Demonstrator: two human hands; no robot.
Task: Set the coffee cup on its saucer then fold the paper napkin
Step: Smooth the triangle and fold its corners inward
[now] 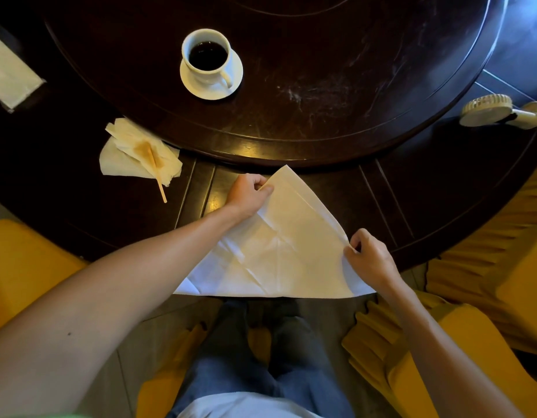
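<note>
A white coffee cup [207,57] full of dark coffee stands on its white saucer [233,76] on the raised round centre of the dark table. A white paper napkin [285,239] lies folded into a triangle at the table's near edge, its long side hanging over the rim. My left hand [249,194] pinches the napkin's left edge near the top corner. My right hand [368,259] pinches the right edge near the lower right corner.
A crumpled, coffee-stained tissue [134,155] with a wooden stirrer [157,173] lies at the left. A white tissue pack [11,73] sits far left. A small hand-held fan [499,111] rests at the right. Yellow chairs [472,342] flank my legs.
</note>
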